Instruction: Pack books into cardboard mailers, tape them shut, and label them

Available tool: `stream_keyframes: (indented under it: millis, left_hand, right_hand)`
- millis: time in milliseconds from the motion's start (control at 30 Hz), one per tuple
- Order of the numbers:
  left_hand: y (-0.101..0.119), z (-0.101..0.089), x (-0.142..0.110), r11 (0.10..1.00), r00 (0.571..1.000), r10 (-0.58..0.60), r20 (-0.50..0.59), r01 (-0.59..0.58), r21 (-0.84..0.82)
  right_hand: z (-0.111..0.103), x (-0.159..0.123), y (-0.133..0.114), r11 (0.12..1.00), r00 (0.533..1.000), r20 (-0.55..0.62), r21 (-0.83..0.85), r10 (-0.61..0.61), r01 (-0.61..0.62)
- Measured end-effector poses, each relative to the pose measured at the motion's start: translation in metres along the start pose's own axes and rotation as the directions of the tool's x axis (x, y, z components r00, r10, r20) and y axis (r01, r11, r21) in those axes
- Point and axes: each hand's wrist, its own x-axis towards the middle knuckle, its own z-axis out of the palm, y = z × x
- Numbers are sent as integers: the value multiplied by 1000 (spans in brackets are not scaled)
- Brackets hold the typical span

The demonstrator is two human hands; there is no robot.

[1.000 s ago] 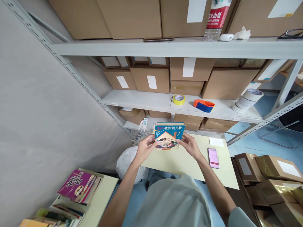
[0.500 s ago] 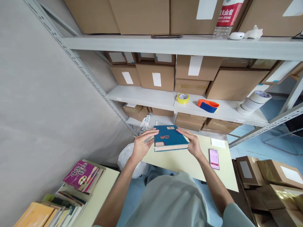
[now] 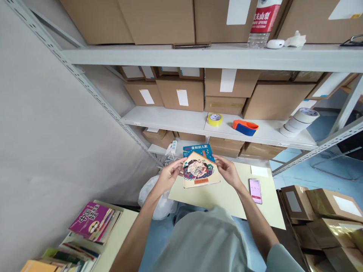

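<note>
I hold a children's book (image 3: 199,166) with a blue top, a house drawing and Chinese title, front cover facing me, above the far edge of a pale yellow table (image 3: 227,200). My left hand (image 3: 168,175) grips its left edge with curled fingers. My right hand (image 3: 227,171) grips its right edge. Both forearms reach forward over my grey-green shirt.
A phone (image 3: 255,190) and a white note (image 3: 259,170) lie on the table. The grey shelf (image 3: 170,119) behind carries cardboard boxes, yellow tape (image 3: 214,119), an orange-blue tape dispenser (image 3: 244,126) and white tape rolls (image 3: 300,120). Stacked books (image 3: 93,223) sit lower left; open cartons (image 3: 326,211) lower right.
Half a second ago the book lay flat with its plain blue back cover up; it is now turned over so the illustrated front cover faces me, as it did one second ago.
</note>
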Motion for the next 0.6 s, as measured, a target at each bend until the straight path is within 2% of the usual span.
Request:
stream_keyframes:
  millis: [100,300,400,500,600]
  left_hand:
    - [2,1,6,1000,999,-18,47,18,-9]
    - [7,12,24,986,992,-120,-36,124,112]
    - [7,16,29,981,985,-161,-62,167,100]
    - [3,18,33,984,985,-162,-55,165,69]
    - [-1,18,35,988,984,-150,-95,153,19]
  right_hand:
    - [-3,2,-3,998,999,-1,25,51,-51]
    - [6,7,-10,968,970,17,66,243,-243]
    - [10,9,-4,957,961,9,95,276,-275]
    - [9,11,2,951,956,11,102,292,-292]
    - [6,12,6,945,954,35,137,296,-298]
